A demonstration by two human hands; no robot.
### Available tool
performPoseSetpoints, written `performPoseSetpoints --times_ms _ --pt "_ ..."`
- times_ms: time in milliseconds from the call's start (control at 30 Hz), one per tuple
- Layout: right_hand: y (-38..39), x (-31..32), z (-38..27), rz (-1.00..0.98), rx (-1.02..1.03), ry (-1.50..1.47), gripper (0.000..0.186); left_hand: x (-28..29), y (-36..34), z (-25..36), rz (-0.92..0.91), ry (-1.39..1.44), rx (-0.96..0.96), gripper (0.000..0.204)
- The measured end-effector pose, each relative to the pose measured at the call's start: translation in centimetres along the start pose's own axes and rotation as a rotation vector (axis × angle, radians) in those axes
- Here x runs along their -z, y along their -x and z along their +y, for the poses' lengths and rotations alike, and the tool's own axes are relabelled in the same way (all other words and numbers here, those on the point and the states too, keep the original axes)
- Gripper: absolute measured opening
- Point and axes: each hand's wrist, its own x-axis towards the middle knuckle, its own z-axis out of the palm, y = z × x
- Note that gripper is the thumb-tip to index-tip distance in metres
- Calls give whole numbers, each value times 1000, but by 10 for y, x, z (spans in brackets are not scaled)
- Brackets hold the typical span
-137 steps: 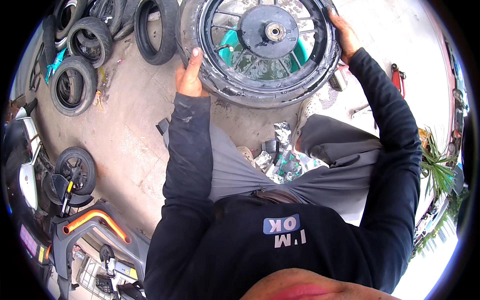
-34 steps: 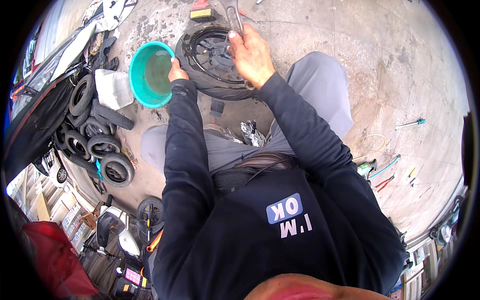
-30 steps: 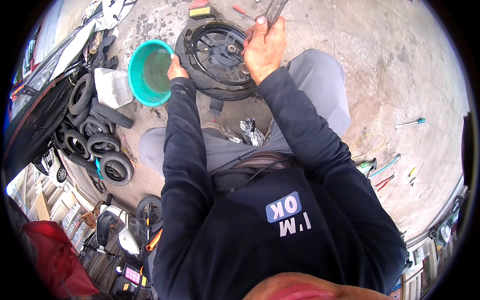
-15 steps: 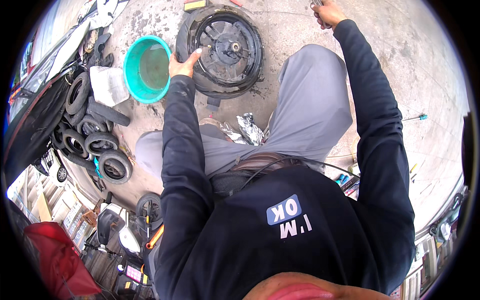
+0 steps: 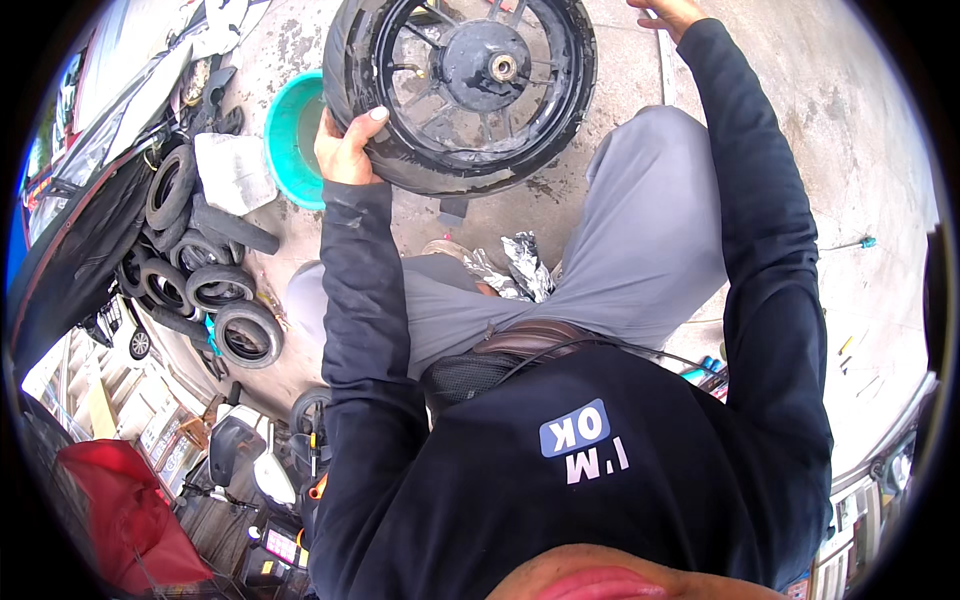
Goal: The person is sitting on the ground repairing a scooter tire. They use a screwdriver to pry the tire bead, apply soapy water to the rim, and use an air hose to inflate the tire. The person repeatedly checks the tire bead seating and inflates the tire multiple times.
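Observation:
My left hand [image 5: 348, 147] grips the left edge of a black motorcycle wheel [image 5: 487, 65], its thumb on the tyre's sidewall and its fingers round the tread side. The wheel has a spoked rim and a metal-ringed hub, and its far edge is cut off by the picture. At the top edge, right of the wheel, is my right hand [image 5: 672, 14]; the fingers that show are stretched out and apart, with no tool visible in them. Part of this hand lies outside the picture. A green basin [image 5: 292, 150] stands just left of the wheel, partly behind my left hand.
Several worn tyres [image 5: 248, 335] lie piled at the left beside a white sack [image 5: 235, 172]. Crumpled foil [image 5: 527, 266] is near my foot between my legs. A thin tool with a teal end [image 5: 866, 243] lies on the floor at right. A scooter [image 5: 238, 450] stands at lower left.
The wheel now looks larger and nearer, shifted slightly right, with my left hand still on it. My right hand has moved up toward the picture's edge, and the metal tool it held no longer shows.

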Motion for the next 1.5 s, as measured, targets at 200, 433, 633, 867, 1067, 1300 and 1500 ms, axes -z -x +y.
performPoseSetpoints --times_ms 200,433,633,867,1067,1300,1500 --pt "80 -16 -119 -397 306 -822 76 -6 -19 80 -189 294 -15 49" --pt "68 -70 -113 -44 394 -608 50 23 -29 68 -205 493 -19 67" --pt "73 -83 -123 -35 455 -385 50 57 -55 58 -456 624 270 94" --pt "80 -102 -142 -99 508 -475 46 58 -64 71 -183 362 84 85" --pt "84 -109 -142 -62 537 -418 46 58 -61 65 -152 446 -2 68" --pt "85 -107 -140 47 657 -250 47 71 -59 55 -277 601 -9 74" --pt "86 -98 -135 216 724 -67 48 76 -53 52 -338 686 -35 80"
